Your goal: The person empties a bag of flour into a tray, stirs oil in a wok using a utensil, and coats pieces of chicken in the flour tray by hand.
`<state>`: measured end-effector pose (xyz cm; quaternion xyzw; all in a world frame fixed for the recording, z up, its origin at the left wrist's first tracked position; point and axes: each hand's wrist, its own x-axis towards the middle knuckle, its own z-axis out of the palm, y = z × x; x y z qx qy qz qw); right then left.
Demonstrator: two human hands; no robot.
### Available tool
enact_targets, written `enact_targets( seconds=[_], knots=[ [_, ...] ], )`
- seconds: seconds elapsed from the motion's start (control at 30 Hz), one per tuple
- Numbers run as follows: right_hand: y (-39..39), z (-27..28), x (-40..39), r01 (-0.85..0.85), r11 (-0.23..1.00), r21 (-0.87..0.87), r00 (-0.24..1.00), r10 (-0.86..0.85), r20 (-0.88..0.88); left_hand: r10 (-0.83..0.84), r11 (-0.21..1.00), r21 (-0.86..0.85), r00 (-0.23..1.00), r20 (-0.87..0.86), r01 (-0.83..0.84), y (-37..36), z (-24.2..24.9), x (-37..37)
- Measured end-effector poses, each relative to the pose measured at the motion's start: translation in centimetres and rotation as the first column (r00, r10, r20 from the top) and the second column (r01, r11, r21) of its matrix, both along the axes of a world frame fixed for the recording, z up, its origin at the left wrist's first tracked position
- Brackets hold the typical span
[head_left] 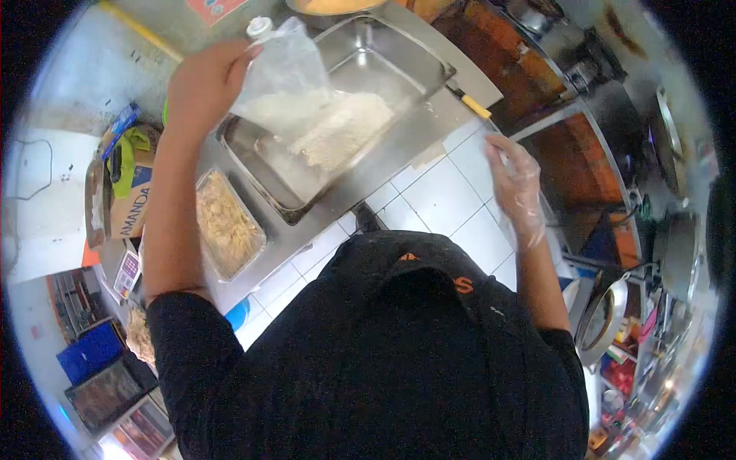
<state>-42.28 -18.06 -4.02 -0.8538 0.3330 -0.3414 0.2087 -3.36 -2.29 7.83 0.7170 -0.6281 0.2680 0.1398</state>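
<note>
The clear plastic bag (285, 70) is positioned above the rectangular metal tray (374, 63), which sits on the worktop (366, 175) with one long side running beside the front edge. The left hand (205, 86) is closed in a pinch, thumb against fingers, on the upper left part of the bag, just below a white cap (259, 27). The bag slants from this grip toward the middle of the tray, its lower part whitened by the contents. A heap of pale powder (349, 126) lies in the tray's middle, at the lower end of the bag; whether the two touch cannot be determined. The right hand (515, 182), covered by a transparent glove, is partly open with fingers loosely curved and grips nothing; it is held past the worktop's front edge, above the white floor tiles (433, 192). A rectangular container (256, 251) filled with pale food pieces (227, 222) is located at the left end of the worktop, near the front edge and just beside the tray. A utensil with a yellow handle (477, 106) is at the tray's right end, near the worktop's front right corner. A bowl (337, 11) with orange-yellow contents is located beyond the tray, at the far edge.
</note>
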Motion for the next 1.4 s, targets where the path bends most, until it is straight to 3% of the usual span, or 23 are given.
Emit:
enact_targets(
  seconds=[0.03, 0.07, 0.13, 0.27, 0.33, 0.43, 0.5, 0.6, 0.7, 0.77, 0.87, 0.9, 0.93, 0.97, 1.0, 1.03, 1.1, 1.2, 1.23, 1.27, 1.3, 1.37, 1.4],
  knots=[
    [0.8, -1.0, -3.2, 0.105, 0.98, 0.171, 0.994, -0.11, 0.023, 0.024, 0.998, 0.065, 1.0, 0.015, -0.025, -0.2, -0.5, 0.3],
    [1.8, -1.5, -6.2, 0.116, 0.978, 0.175, 0.992, -0.123, 0.028, 0.055, 0.99, 0.127, 0.998, 0.03, -0.058, -0.1, -1.1, 0.5],
    [3.0, -2.4, -11.5, 0.411, 0.841, 0.352, 0.91, -0.404, -0.098, 0.134, 0.978, 0.151, 0.989, 0.064, -0.142, 0.0, -1.4, 0.4],
    [7.1, -7.2, -23.0, 0.461, 0.744, 0.484, 0.848, -0.53, 0.008, 0.338, 0.876, 0.274, 0.91, 0.238, -0.397, 0.3, -0.4, -0.5],
    [9.7, -9.0, -28.1, 0.553, 0.682, 0.478, 0.818, -0.554, -0.156, 0.369, 0.904, 0.15, 0.909, 0.195, -0.4, 0.8, 0.3, -1.7],
    [13.8, -13.4, -35.0, 0.616, 0.53, 0.582, 0.746, -0.63, -0.216, 0.382, 0.924, -0.002, 0.921, 0.072, -0.383, 1.7, 2.5, -2.8],
    [16.8, -18.4, -40.0, 0.586, 0.476, 0.656, 0.738, -0.648, -0.188, 0.33, 0.944, -0.006, 0.943, 0.044, -0.33, 2.8, 4.9, -6.1],
    [20.3, -20.7, -43.4, 0.439, 0.131, 0.889, 0.622, -0.758, -0.196, 0.377, 0.908, 0.165, 0.922, 0.085, -0.386, 4.3, 8.2, -14.4],
    [23.5, -23.0, -45.2, 0.377, 0.034, 0.925, 0.594, -0.776, -0.214, 0.232, 0.962, 0.151, 0.972, -0.021, -0.227, 6.2, 7.4, -19.6],
    [25.1, -26.7, -46.8, 0.37, 0.022, 0.929, 0.609, -0.76, -0.225, 0.09, 0.983, 0.18, 0.965, -0.248, -0.045, 7.1, 5.8, -21.5],
    [27.7, -33.4, -49.5, 0.361, 0.202, 0.911, 0.742, -0.654, -0.149, 0.124, 0.923, 0.381, 0.899, -0.419, 0.051, 8.4, -0.3, -24.3],
    [28.6, -37.9, -51.7, 0.519, 0.431, 0.738, 0.828, -0.468, -0.309, 0.091, 0.936, 0.321, 0.784, -0.614, 0.143, 8.9, -4.5, -24.5],
    [29.2, -37.0, -50.8, 0.539, 0.403, 0.74, 0.821, -0.447, -0.355, 0.16, 0.895, 0.412, 0.742, -0.652, 0.169, 8.8, -7.4, -25.9],
    [29.8, -35.9, -49.8, 0.559, 0.376, 0.739, 0.814, -0.422, -0.4, 0.123, 0.911, 0.303, 0.517, -0.847, 0.279, 9.3, -13.0, -25.5],
    [30.8, -37.1, -49.9, 0.505, 0.676, 0.537, 0.832, -0.216, -0.511, 0.098, 0.907, 0.304, 0.556, -0.825, 0.291, 9.2, -16.5, -26.9],
    [31.2, -36.3, -49.6, 0.512, 0.666, 0.542, 0.827, -0.211, -0.522, 0.182, 0.896, 0.327, 0.421, -0.888, 0.301, 9.1, -20.8, -27.5],
    [31.9, -34.3, -48.2, 0.447, 0.7, 0.556, 0.798, -0.031, -0.602, 0.225, 0.883, 0.349, 0.368, -0.902, 0.315, 8.7, -27.7, -29.5],
    [35.2, -35.8, -49.2, 0.359, 0.751, 0.554, 0.811, 0.043, -0.584, 0.189, 0.895, 0.306, 0.345, -0.919, 0.325, 6.7, -35.8, -32.0],
    [35.7, -35.4, -49.8, 0.326, 0.759, 0.564, 0.788, 0.111, -0.605, 0.294, 0.852, 0.452, 0.473, -0.83, 0.265, 5.8, -37.1, -33.0],
    [36.9, -34.9, -50.0, 0.407, 0.646, 0.646, 0.802, 0.086, -0.592, 0.39, 0.787, 0.588, 0.587, -0.709, 0.188, 5.3, -38.2, -33.6],
    [37.2, -34.7, -49.8, 0.343, 0.742, 0.576, 0.74, 0.165, -0.653, 0.393, 0.782, 0.589, 0.572, -0.72, 0.204, 4.8, -40.2, -33.4],
    [38.7, -34.3, -50.2, 0.366, 0.599, 0.712, 0.869, 0.053, -0.492, 0.406, 0.855, 0.518, 0.573, -0.712, 0.037, 3.5, -46.3, -31.2],
    [39.8, -34.1, -50.4, 0.412, 0.544, 0.731, 0.877, -0.02, -0.479, 0.406, 0.884, 0.467, 0.475, -0.781, 0.012, 2.9, -49.9, -29.2]
  ],
)
